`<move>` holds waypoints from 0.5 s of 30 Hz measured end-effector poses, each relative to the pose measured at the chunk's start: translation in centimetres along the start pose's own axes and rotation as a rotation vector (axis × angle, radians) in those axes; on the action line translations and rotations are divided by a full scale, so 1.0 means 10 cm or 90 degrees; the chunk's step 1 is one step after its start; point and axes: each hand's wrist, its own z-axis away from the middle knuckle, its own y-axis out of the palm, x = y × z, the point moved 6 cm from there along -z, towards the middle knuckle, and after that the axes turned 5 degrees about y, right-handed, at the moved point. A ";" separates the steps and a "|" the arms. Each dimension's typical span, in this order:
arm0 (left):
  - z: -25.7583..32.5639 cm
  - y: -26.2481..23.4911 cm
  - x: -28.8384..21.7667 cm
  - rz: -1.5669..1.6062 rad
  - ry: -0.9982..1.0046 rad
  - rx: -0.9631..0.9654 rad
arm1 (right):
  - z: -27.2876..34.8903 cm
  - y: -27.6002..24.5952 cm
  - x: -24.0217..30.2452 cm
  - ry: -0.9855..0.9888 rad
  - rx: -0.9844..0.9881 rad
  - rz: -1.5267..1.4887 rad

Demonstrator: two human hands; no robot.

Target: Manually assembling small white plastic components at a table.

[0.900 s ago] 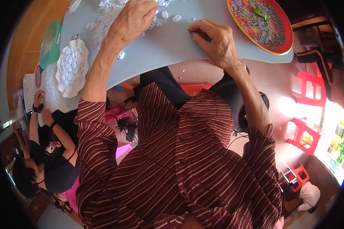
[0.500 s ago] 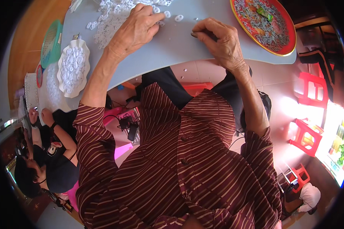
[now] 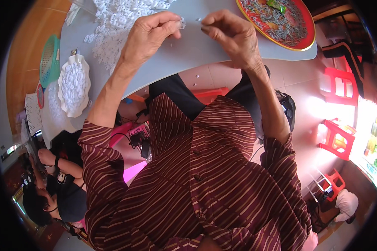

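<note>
My left hand (image 3: 148, 39) is closed in a pinch above the table, a small white oval plastic piece with holes (image 3: 182, 23) between thumb and fingertips. Facing it across a narrow gap, my right hand (image 3: 234, 39) also pinches. A tiny shiny piece (image 3: 198, 19) shows at its fingertips, too small to name. Left of my left hand spreads a heap of white plastic pieces (image 3: 117, 23). Beyond my right hand, a red plate with a gold rim (image 3: 312, 39) holds many thin grey metal pieces and a green scrap.
A white scalloped dish (image 3: 86, 69) full of white pieces stands at the table's left, beside a green basket (image 3: 50, 58). Red stools (image 3: 343, 88) stand on the floor at right. At lower left sits another person (image 3: 69, 196) in dark clothes.
My left hand has picked up a white plastic piece from the table and raised it. My right hand has moved slightly left and up, bringing its tiny piece nearer. The view has shifted a little.
</note>
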 end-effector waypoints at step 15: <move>-0.07 0.55 0.02 0.521 -0.014 -0.051 | -0.02 -0.07 -0.02 0.102 -0.018 -0.291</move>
